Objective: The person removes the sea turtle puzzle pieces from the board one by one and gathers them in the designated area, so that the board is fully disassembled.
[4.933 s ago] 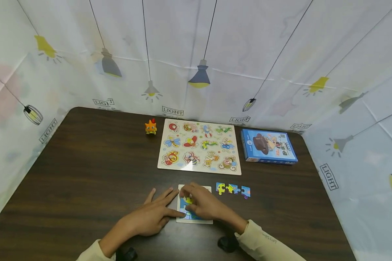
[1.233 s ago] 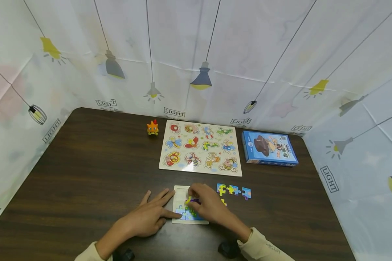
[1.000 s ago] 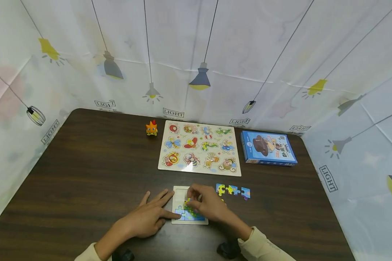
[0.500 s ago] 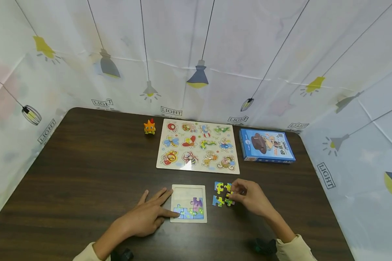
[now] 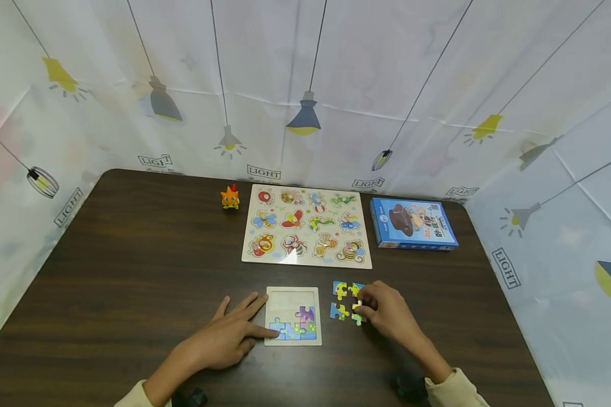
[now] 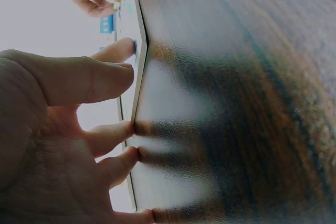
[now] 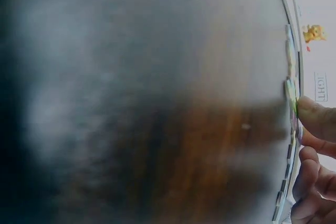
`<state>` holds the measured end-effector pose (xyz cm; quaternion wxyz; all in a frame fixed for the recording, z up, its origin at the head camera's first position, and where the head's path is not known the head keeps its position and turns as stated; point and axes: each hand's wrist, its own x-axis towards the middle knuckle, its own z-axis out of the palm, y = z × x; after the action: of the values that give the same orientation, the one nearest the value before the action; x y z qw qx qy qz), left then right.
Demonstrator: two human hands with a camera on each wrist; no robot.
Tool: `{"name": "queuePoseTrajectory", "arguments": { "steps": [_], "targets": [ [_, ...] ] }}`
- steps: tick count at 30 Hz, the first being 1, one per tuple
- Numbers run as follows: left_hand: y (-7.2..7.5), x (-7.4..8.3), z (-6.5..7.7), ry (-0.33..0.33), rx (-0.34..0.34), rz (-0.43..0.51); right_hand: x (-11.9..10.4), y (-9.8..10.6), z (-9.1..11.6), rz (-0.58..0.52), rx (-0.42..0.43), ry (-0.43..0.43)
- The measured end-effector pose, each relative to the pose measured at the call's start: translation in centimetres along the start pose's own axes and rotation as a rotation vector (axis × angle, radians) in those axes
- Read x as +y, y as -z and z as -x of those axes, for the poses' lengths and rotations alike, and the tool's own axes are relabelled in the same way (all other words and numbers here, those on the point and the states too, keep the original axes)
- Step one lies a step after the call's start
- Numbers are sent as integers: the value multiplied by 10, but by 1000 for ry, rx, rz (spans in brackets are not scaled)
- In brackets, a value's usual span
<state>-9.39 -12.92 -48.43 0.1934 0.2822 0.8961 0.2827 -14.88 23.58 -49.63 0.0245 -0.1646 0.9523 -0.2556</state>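
My left hand (image 5: 224, 339) lies with fingers spread at the left side of a small wooden puzzle tray (image 5: 290, 290), its index fingertip on the blue corner piece. Several joined blue, green and purple jigsaw pieces (image 5: 292, 332) line the tray's bottom and right side. In the left wrist view, the fingertips (image 6: 131, 153) of this hand meet tray and table. Right of the tray, my right hand (image 5: 389, 314) pinches at a yellow-green jigsaw piece (image 5: 357, 318) between thumb and index finger, hiding part of it. Loose pieces (image 5: 339, 311) lie just beside it.
Behind the tray lies a larger wooden board (image 5: 308, 226) with insect pictures. A blue box (image 5: 414, 224) stands to its right, and a small orange figure (image 5: 229, 198) to its left. The dark table (image 5: 147, 254) ends at a lamp-printed curtain (image 5: 265, 68).
My right hand has left the tray and moved right to the loose pieces. The purple piece it held now sits in the tray. The left hand stays at the tray's left side.
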Motion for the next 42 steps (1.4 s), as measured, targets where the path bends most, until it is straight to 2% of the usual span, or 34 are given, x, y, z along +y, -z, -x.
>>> {"name": "queuePoseTrajectory", "arguments": {
  "steps": [10, 15, 21, 24, 29, 35, 37, 42],
  "targets": [
    [0, -1, 0, -5, 2, 0, -4, -1, 2, 36, -17, -37],
    [-1, -2, 0, -3, 6, -4, -5, 0, 1, 41, -5, -21],
    [-1, -2, 1, -3, 0, -11, -9, -1, -2, 31, 69, 118],
    [-1, -2, 0, 0, -3, -11, -16, -3, -8, 42, 73, 206],
    [0, -3, -1, 4, -5, -10, -37, -11, -21, 72, 11, 351],
    [0, -4, -1, 3, -12, -15, -60, -21, -36, 123, -137, 521],
    [0, -4, -1, 0, -14, -18, -64, -23, -39, 142, -194, 542],
    [1, -4, -1, -5, -12, -23, -66, -23, -45, 162, -290, 531]
  ]
}}
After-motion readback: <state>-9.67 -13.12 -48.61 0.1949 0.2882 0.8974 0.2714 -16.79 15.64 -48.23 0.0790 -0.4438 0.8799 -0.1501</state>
